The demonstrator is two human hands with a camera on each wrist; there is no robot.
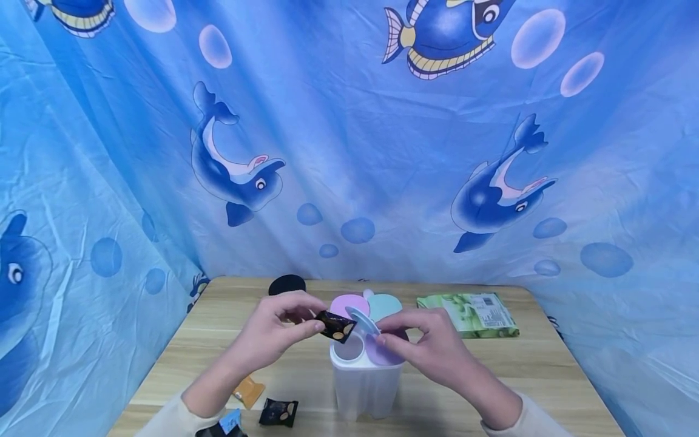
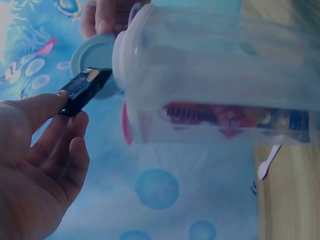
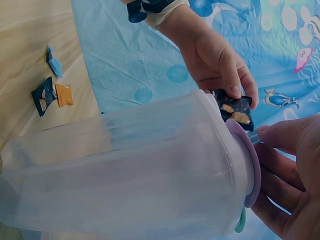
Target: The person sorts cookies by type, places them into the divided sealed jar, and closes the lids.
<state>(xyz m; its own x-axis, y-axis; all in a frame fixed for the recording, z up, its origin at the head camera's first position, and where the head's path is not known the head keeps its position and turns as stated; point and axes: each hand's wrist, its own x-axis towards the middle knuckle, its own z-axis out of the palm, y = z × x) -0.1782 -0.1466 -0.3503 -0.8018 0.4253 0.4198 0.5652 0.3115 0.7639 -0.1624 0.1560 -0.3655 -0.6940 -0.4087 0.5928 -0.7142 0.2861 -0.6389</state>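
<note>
A small black wrapped packet [image 1: 337, 326] is pinched between the thumb and fingers of my left hand [image 1: 278, 325], just above an uncovered round opening of the clear plastic container [image 1: 363, 391]. My right hand [image 1: 431, 343] holds up the light-blue round lid [image 1: 361, 318] of that opening by its edge. Pink [image 1: 349, 301], green [image 1: 384, 305] and purple lids cover the other openings; the right hand partly hides the purple one. In the left wrist view, red wrapped packets [image 2: 200, 115] show through the container's wall. The right wrist view has the black packet [image 3: 236, 111] at the container's mouth.
Another black packet [image 1: 278, 413], an orange packet [image 1: 249, 391] and a blue packet [image 1: 230, 420] lie at the front left of the wooden table. A black round object [image 1: 286, 284] stands at the back left, a green printed bag [image 1: 472, 315] at the right.
</note>
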